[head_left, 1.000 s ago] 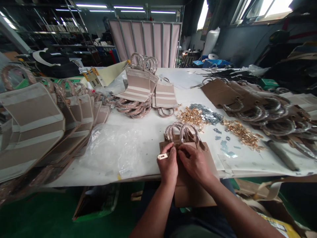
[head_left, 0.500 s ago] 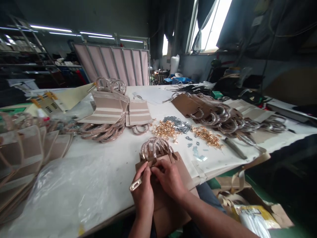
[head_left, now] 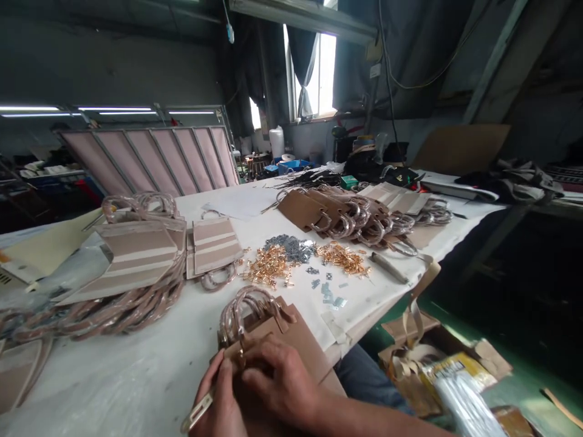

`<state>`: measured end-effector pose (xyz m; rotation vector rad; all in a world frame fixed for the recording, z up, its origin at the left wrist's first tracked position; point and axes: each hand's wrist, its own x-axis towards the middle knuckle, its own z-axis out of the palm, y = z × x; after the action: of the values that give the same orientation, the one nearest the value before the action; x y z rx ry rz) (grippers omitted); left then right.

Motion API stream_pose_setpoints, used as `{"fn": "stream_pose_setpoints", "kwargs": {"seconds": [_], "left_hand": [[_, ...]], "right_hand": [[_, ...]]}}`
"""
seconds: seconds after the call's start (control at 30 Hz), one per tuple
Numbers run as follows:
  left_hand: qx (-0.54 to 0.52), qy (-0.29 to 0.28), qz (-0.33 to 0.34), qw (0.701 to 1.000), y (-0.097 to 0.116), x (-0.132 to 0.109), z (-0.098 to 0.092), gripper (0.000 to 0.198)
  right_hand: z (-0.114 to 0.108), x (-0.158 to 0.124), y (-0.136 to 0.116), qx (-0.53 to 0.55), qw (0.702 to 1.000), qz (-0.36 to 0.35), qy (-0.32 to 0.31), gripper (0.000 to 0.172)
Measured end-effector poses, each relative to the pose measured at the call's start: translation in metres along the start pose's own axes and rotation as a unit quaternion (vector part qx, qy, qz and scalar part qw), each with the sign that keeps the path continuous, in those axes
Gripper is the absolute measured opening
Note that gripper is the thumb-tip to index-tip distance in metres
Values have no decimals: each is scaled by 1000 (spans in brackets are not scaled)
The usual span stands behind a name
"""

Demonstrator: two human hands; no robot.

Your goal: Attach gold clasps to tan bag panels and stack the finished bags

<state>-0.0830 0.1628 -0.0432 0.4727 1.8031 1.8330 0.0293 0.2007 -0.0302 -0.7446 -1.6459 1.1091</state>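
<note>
A brown bag panel (head_left: 307, 340) lies at the table's near edge, partly over my lap, with plastic-wrapped loop handles (head_left: 239, 312) at its top. My left hand (head_left: 218, 397) is closed, thumb and fingers pinching the panel's upper edge. A flat, pale-gold slotted tool (head_left: 199, 413) sticks out of the same hand. Beside it, my right hand (head_left: 285, 379) is closed, its fingers bent at a small gold metal fitting (head_left: 241, 353) on that edge. What its fingertips pinch is partly hidden.
Gold fittings (head_left: 268, 264) and grey metal plates (head_left: 291, 247) lie in heaps beyond the bag. Striped bag pieces (head_left: 141, 252) are stacked left, brown panels with wrapped handles (head_left: 346, 212) right. A grey-handled tool (head_left: 389, 267) lies near the right edge. An open carton (head_left: 410, 346) stands below.
The view has swung right and up, so the table's contents appear farther left. Both hands stay at the bag's top edge, and the right hand's fingers now lie more over it.
</note>
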Motion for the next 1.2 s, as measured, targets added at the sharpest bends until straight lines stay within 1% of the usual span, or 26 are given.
{"fn": "stream_pose_setpoints", "kwargs": {"seconds": [0.07, 0.1, 0.13, 0.17, 0.2, 0.23, 0.27, 0.3, 0.33, 0.37, 0.4, 0.47, 0.57, 0.63, 0.67, 0.73, 0.77, 0.8, 0.87, 0.93, 1.0, 1.03, 1.07, 1.1, 1.13, 1.2], "left_hand": [[17, 3, 2, 1000, 1, 2, -2, 54], [27, 8, 10, 1000, 1, 3, -2, 54], [37, 14, 22, 999, 0, 4, -3, 54], [48, 18, 38, 998, -1, 5, -3, 54], [58, 22, 53, 997, -3, 5, -2, 55], [63, 24, 62, 996, -4, 5, -1, 56], [60, 23, 65, 996, -6, 5, 1, 57], [53, 21, 65, 996, -8, 4, 2, 59], [46, 15, 66, 997, -9, 4, 4, 61], [43, 9, 71, 997, -10, 2, 6, 62], [45, 4, 77, 996, -10, 1, 8, 63], [63, -17, 89, 994, -11, -2, 9, 63], [109, -64, 122, 985, -9, -6, 7, 61], [174, -80, 175, 966, -3, -9, 3, 59], [210, -77, 214, 951, 3, -11, 1, 58], [261, -69, 302, 914, 19, -15, -1, 58], [272, -77, 347, 894, 30, -16, 0, 56], [278, -98, 390, 872, 41, -18, 4, 52], [296, -175, 464, 816, 62, -19, 16, 39], [329, -270, 509, 748, 77, -16, 37, 31], [376, -351, 519, 683, 82, -11, 62, 31], [399, -387, 515, 652, 82, -7, 74, 32], [420, -419, 510, 623, 80, -3, 86, 32], [442, -447, 502, 594, 77, 2, 97, 31], [462, -471, 491, 568, 74, 7, 105, 28], [493, -507, 469, 529, 70, 16, 118, 18]], "right_hand": [[-30, -6, -10, -6, 998, -56, -26, 10], [-52, -7, -12, -24, 997, -72, -35, 10], [-80, -6, -11, -58, 995, -80, -28, 11], [-111, -3, -8, -115, 991, -61, -5, 13], [-146, 3, -1, -190, 981, -43, 23, 15], [-182, 11, 7, -285, 957, -12, 61, 16], [-218, 20, 16, -382, 920, 33, 77, 20], [-251, 28, 25, -417, 903, 60, 90, 22], [-280, 37, 35, -435, 892, 78, 97, 24], [-304, 43, 44, -449, 883, 91, 96, 25], [-322, 49, 53, -459, 877, 105, 90, 25], [-344, 54, 69, -469, 872, 125, 69, 24], [-355, 57, 87, -477, 865, 147, 48, 24], [-360, 59, 95, -481, 860, 163, 46, 24], [-363, 61, 97, -482, 858, 172, 45, 24], [-370, 65, 98, -481, 855, 192, 43, 18], [-374, 66, 97, -477, 854, 201, 43, 14], [-378, 66, 96, -472, 855, 210, 42, 9], [-384, 63, 89, -456, 860, 226, 43, 2], [-381, 55, 78, -442, 865, 234, 45, 5], [-364, 42, 63, -409, 881, 232, 60, 12], [-349, 33, 53, -376, 896, 225, 66, 17], [-329, 24, 44, -312, 920, 222, 81, 21], [-304, 13, 35, -222, 949, 212, 76, 27], [-276, 3, 27, -137, 968, 201, 56, 31], [-216, -16, 18, 5, 981, 195, 2, 33]]}}
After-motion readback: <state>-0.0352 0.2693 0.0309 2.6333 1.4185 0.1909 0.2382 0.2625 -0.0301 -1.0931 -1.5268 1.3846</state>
